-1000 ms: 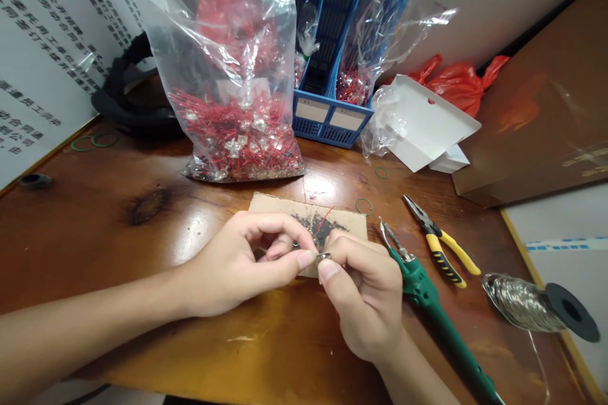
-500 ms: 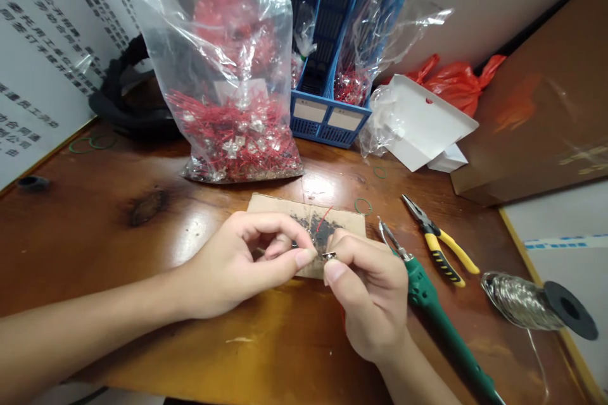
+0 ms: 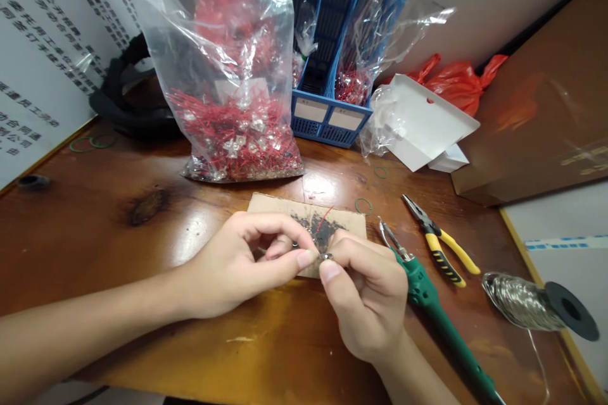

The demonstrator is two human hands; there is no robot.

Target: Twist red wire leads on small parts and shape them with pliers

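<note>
Thumb and forefinger of my right hand [image 3: 368, 285] pinch a small shiny metal part [image 3: 325, 257]. Against its left side, my left hand [image 3: 266, 253] has thumb and forefinger pressed together; whatever lies between those fingertips is too small to make out. Both hands meet over a piece of brown cardboard [image 3: 270, 204] with dark burn marks. A thin red wire [image 3: 325, 218] sticks up just behind the fingertips, and its lower end is partly hidden. Right of my right hand lies a green soldering iron [image 3: 427, 294], its tip pointing away from me.
Yellow-handled pliers [image 3: 434, 240] and a solder spool [image 3: 536, 304] lie at the right. Behind the cardboard stands a clear bag [image 3: 232, 126] of red-wired metal parts, beside a blue bin [image 3: 331, 117]. A white box [image 3: 427, 120] and a large brown carton [image 3: 536, 95] fill the back right.
My right hand has shifted slightly left, bringing the metal part against the left fingertips. The part has turned a little in the fingers. My left hand has hardly moved.
</note>
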